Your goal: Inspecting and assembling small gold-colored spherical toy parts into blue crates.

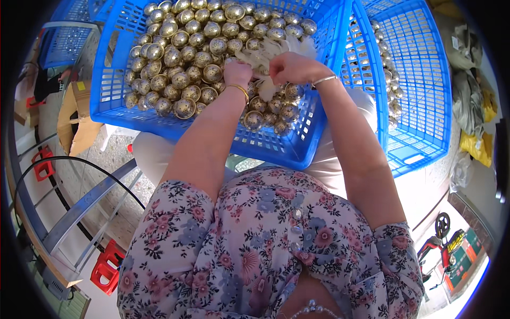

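Note:
In front of me a blue plastic basket [212,139] holds a heap of gold perforated metal balls [180,80], several with a flared rim. A bunch of cream-white feathery pieces [273,53] lies on the balls at the right side. My left hand [237,73] is over the heap at the left edge of the bunch, its fingers bent and closed; what they grip is too small to make out. Close to its right, my right hand [297,69] has thumb and fingers pinched together above the white pieces. Whatever sits in that pinch is hidden from view.
A second blue basket [425,106] with more balls stands right of the first. At the left are a cardboard box [77,117], a metal frame [90,204] and red stools [108,266]. Grey and yellow bags [478,143] pile at the far right, above a parked motorbike [443,250].

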A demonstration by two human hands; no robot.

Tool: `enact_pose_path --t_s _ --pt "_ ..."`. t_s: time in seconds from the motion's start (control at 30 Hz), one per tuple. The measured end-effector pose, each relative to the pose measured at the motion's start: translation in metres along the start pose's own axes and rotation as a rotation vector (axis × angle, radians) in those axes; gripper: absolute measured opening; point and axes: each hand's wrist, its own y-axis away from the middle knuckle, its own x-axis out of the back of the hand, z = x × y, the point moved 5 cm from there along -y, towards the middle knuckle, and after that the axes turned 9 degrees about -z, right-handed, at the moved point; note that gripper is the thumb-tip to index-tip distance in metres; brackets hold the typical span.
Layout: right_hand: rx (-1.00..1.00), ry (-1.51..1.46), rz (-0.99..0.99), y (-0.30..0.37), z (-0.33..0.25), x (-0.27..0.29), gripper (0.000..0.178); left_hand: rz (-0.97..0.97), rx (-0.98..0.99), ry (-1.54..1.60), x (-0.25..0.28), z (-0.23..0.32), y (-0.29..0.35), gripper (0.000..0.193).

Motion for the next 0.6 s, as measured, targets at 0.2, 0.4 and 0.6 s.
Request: enact_pose_path --t_s 0.2,0.4,0.6 --pt "0.005 -0.145 0.066 0.015 0.01 0.002 0.01 -0.11 -0.07 -0.181 -0.022 0.024 -0.005 0.025" --pt "-0.075 -0.265 0.392 0.015 0.017 0.026 0.016 0.13 -0.539 -0.432 -0.007 0.073 0.028 0.033" --pt "0.019 -0.222 0.483 0.014 0.01 0.029 0.027 -0.382 -0.474 -0.67 -0.04 0.071 0.067 0.028"
